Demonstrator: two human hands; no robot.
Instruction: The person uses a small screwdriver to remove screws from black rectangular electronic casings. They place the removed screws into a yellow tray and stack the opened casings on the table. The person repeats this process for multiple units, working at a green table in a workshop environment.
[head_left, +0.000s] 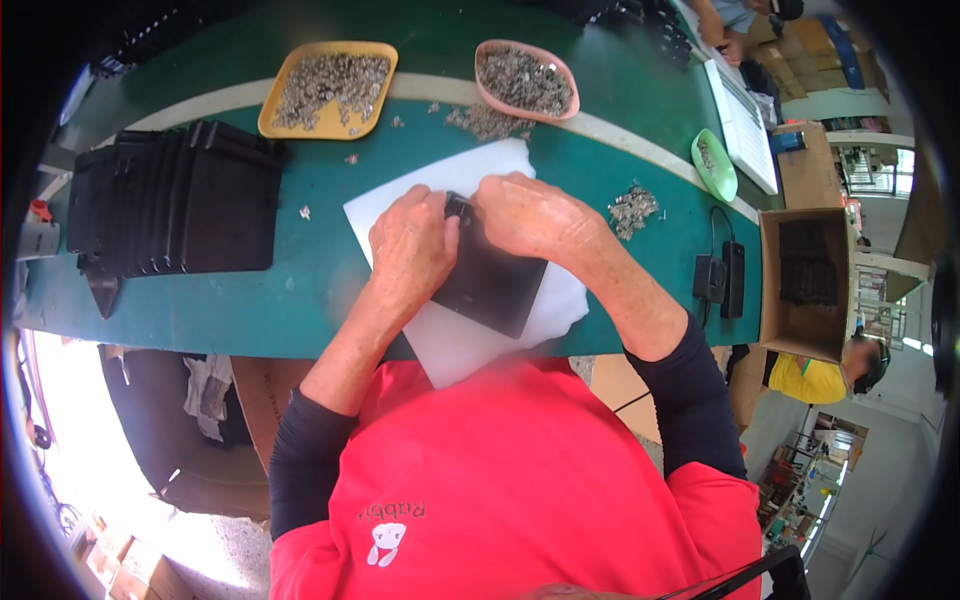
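A flat black rectangular panel lies tilted on a white foam sheet in front of me. My left hand is closed on the panel's upper left corner, its thumb along the edge. At the far edge of the same panel my right hand is closed, fingers curled down and pressed together. Whatever is between the right fingertips is hidden behind the knuckles. A small light spot shows on the panel's corner between the two hands.
On the green table stand a yellow tray, a pink bowl and a green bowl with small metal parts. Loose parts lie at right. Black panels are stacked at left. A black adapter and cardboard box are at right.
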